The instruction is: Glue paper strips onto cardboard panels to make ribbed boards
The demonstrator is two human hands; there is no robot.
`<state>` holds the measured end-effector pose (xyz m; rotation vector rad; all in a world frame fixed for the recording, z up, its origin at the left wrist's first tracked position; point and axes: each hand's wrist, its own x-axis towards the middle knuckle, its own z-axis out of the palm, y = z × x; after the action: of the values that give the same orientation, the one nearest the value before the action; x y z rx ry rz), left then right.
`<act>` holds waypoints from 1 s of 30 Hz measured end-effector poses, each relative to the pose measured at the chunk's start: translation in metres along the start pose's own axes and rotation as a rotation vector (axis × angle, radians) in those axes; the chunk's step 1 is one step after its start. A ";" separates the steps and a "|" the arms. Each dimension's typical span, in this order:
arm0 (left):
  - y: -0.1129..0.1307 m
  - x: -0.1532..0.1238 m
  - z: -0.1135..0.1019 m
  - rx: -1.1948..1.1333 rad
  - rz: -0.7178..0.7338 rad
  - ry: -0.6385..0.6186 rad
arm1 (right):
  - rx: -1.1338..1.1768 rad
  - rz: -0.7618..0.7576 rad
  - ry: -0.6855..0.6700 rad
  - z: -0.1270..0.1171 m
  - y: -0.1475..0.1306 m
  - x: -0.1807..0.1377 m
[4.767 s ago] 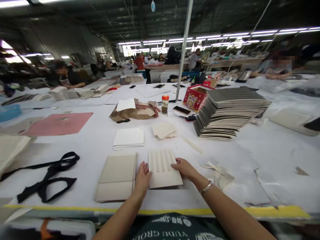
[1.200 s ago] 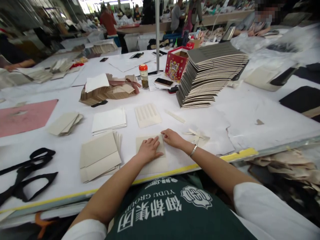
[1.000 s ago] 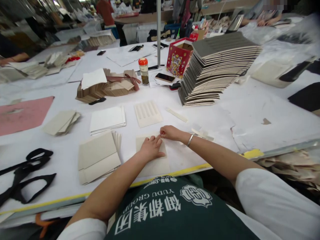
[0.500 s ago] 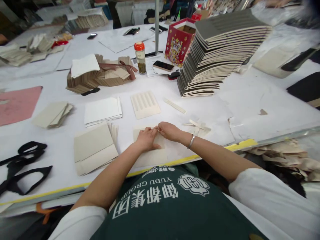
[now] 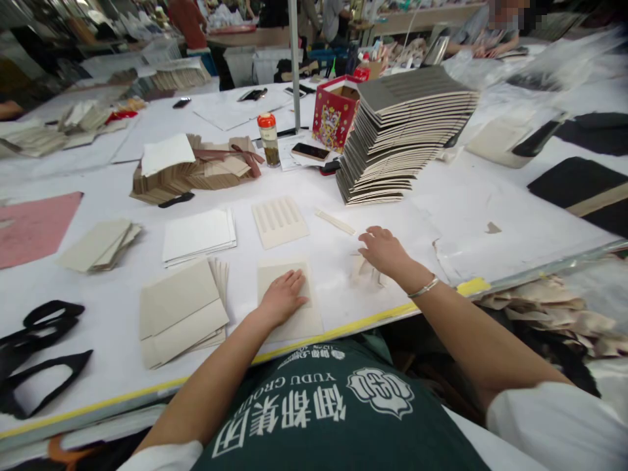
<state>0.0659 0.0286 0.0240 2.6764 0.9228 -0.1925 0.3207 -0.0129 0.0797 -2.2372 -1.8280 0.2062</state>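
Note:
My left hand (image 5: 284, 297) lies flat with fingers outstretched on a cream rectangular panel (image 5: 299, 324) near the table's front edge. Over to the right, my right hand (image 5: 385, 252) is held above a small heap of pale paper-like strips (image 5: 366, 269). Its fingers are bent but apart, and I see nothing in them. Just beyond the panel lies a cream sheet with raised ribs (image 5: 280, 222). A thin pale strip (image 5: 335, 222) rests to its right.
Stacks of beige pieces (image 5: 181, 311) and white sheets (image 5: 199, 235) lie left. Black-handled scissors (image 5: 49, 353) sit at far left. Behind stand a tall leaning stack of grey panels (image 5: 402, 134), a red box (image 5: 333, 114) and an orange-lidded bottle (image 5: 269, 140). A co-worker (image 5: 483, 39) sits at back right.
My hands were together at the panel's far edge, fingers pinched. The right has moved away rightward and opened over the strips; the left has flattened on the panel. The view has tilted up.

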 end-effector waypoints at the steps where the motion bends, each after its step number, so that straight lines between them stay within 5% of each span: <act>1: -0.002 0.004 -0.003 -0.019 -0.012 0.022 | -0.021 -0.015 -0.010 0.008 -0.008 0.010; 5: -0.010 0.031 -0.017 -0.100 -0.136 0.104 | 0.244 -0.015 -0.368 0.048 -0.058 0.031; 10: -0.018 0.063 -0.026 -0.158 -0.156 0.065 | 0.540 0.259 -0.691 0.079 -0.077 0.047; 22: -0.030 0.094 -0.034 -0.273 -0.171 -0.096 | 0.544 0.358 -0.748 0.082 -0.075 0.060; 30: -0.029 0.065 -0.023 -0.410 -0.081 0.067 | 0.553 0.349 -0.708 0.081 -0.076 0.055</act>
<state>0.0996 0.0951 0.0244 2.2817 0.9718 0.0655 0.2394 0.0627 0.0254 -2.1678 -1.3383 1.5209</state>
